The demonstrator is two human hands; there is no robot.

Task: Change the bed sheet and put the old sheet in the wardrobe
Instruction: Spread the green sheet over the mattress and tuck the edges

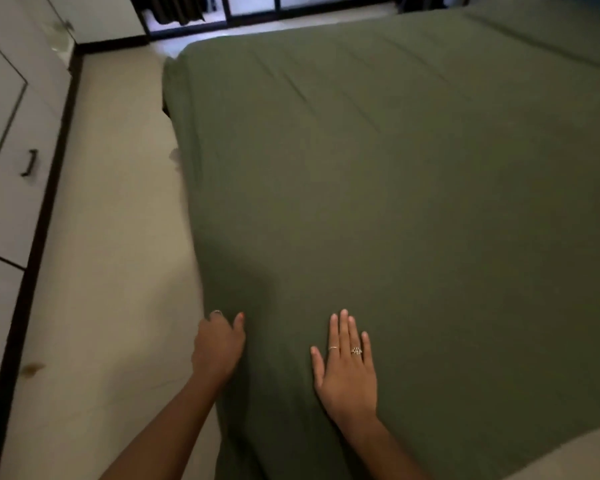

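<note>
While the dark olive-green cloth bed sheet (378,188) lies spread over nearly the whole bed, faint creases cross its far half and its left edge hangs down the mattress side toward the floor. At the lower right corner a pale strip of uncovered mattress (575,455) shows beyond the sheet's edge. Left of the bed runs a band of beige tiled floor (111,237), bare along its length apart from a small brown stain near the front. Beyond that band, well apart from the bed, stands the white panelled wardrobe (7,174) with a dark base strip and a small dark metal handle (29,163). At the far end, a dark-framed glass door (250,8) closes the room.

Both hands are near the sheet's front left part, apart from each other. The left hand (219,344) curls over the sheet's hanging edge, fingers bent round the fabric. The right hand (347,362) lies flat on the sheet, fingers straight, with two rings.
</note>
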